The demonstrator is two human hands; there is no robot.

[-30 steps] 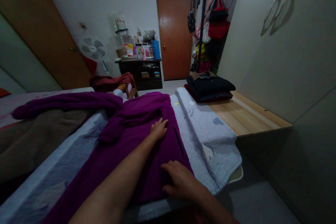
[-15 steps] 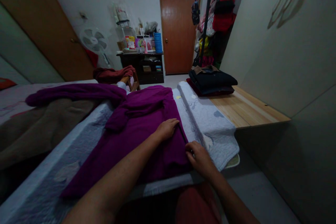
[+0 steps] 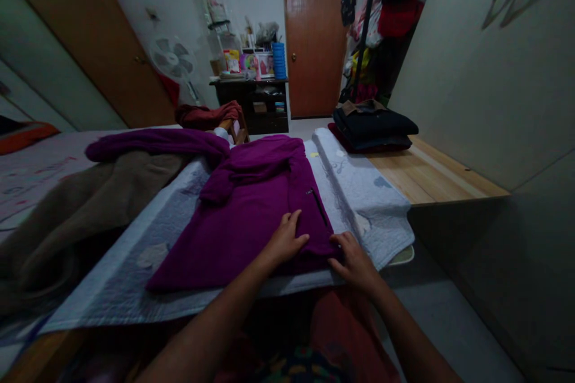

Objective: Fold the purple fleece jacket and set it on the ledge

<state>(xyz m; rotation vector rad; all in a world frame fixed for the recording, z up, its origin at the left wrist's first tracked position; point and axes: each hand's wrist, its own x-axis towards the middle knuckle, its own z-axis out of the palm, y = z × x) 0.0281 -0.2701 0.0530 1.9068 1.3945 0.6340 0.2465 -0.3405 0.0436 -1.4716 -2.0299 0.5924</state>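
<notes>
A purple jacket lies partly folded on the bed, and a short dark zip shows near its right side. One purple sleeve stretches out to the left over a brown fleecy garment. My left hand rests on the lower right of the jacket, thumb and fingers spread apart. At the jacket's lower right corner is my right hand, touching the edge with its thumb and fingers apart.
Folded dark clothes are stacked on a wooden board at the right. A light quilted cover lies under the jacket. A reddish cloth hangs over a wooden chair behind. A pale cabinet stands at the right.
My left hand has moved off the zip, down and slightly left, and its fingers have spread. My right hand has loosened at the edge. The zip is now uncovered, and the view has shifted.
</notes>
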